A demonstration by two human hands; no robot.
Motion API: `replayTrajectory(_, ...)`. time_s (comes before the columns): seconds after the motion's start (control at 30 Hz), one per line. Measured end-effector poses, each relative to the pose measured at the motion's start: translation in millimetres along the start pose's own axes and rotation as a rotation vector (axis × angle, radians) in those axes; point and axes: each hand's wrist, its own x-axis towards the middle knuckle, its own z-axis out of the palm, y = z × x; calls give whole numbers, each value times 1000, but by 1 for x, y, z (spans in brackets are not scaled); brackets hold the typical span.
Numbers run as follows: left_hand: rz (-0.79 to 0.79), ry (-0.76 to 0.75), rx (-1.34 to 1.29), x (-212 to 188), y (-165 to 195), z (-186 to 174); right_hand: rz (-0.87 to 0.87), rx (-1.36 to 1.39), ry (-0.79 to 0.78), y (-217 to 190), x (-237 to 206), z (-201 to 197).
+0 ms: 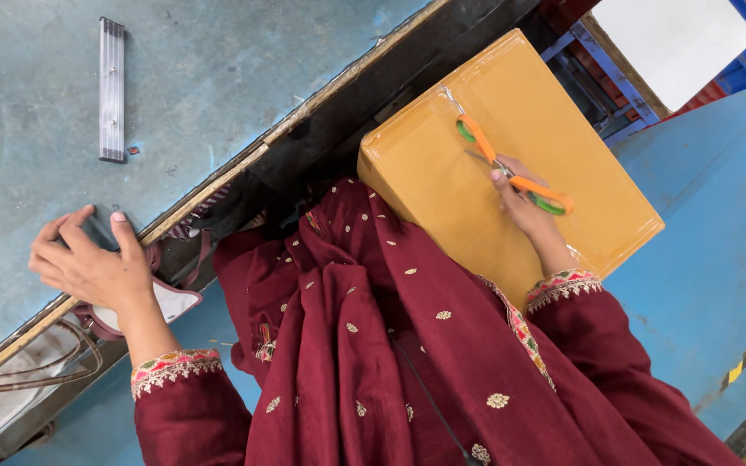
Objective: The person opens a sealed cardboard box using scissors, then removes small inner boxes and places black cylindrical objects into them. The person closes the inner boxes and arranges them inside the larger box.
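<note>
Two hands — right (524, 203) gripping orange-handled scissors (502, 164) over taped cardboard box (442, 181), left (88, 263) loosely spread.

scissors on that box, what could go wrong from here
1. The right hand works the orange scissors along the taped top of the brown box with a fingertip close to the blades, so a slip might nick it.
2. The left hand rests on the table edge, not the box, which could shift under the cut.
</note>
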Motion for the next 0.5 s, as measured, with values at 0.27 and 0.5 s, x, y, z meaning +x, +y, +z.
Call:
replayTrajectory(0.27, -44, 25, -43, 4, 7, -3, 121, 575, -53, 18, 9, 8)
replayTrajectory(0.5, -358, -350, -911, -6, 139, -12, 78, 775, -267, -12, -7, 38)
